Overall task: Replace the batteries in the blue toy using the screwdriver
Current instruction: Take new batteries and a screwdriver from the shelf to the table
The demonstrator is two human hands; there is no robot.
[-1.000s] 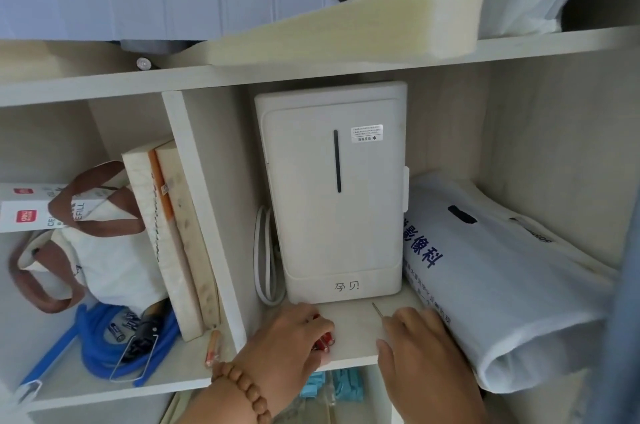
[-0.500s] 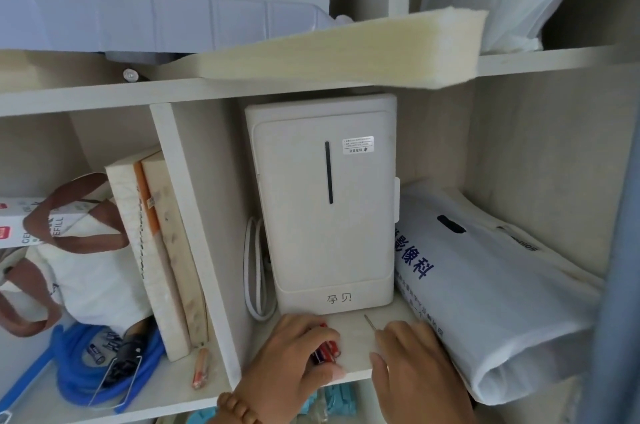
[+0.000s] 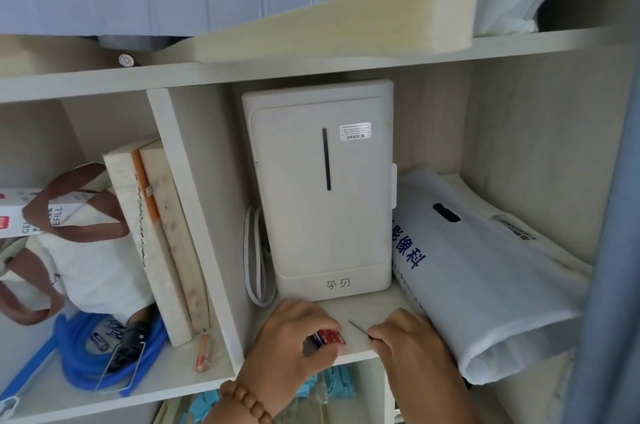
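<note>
Head view: nearest the camera, the left hand (image 3: 291,349), with a bracelet (image 3: 246,403) at its wrist, was seen curled round red batteries (image 3: 329,337), which were pinched between thumb and fingers just above the front of the shelf (image 3: 358,354). Just beside it, the right hand (image 3: 412,351) was closed on the screwdriver (image 3: 358,327). Only its thin shaft was shown, angled up and left toward the batteries, the handle being hidden in the fist.

Below the shelf edge, blue pieces (image 3: 341,385) were partly seen. Whether they belonged to the blue toy could not be told, and the toy was not otherwise made out.

Behind the hands a white unit (image 3: 322,188) was stood upright, with a cable (image 3: 252,257) looped at its left and a printed bag (image 3: 485,278) laid against its right. In the left compartment a blue hose (image 3: 79,364) was coiled, with a loose battery (image 3: 98,342) lying on it. Farthest up, foam (image 3: 346,25) was laid.

With both hands filled, nothing was left free to steady the toy. The batteries could be dropped and rolled off the shelf edge if the pinch were loosened. The fine tip, being pointed at the left fingers, could be driven into them. Fresh and spent cells could be confused, since a loose one lay nearby.
</note>
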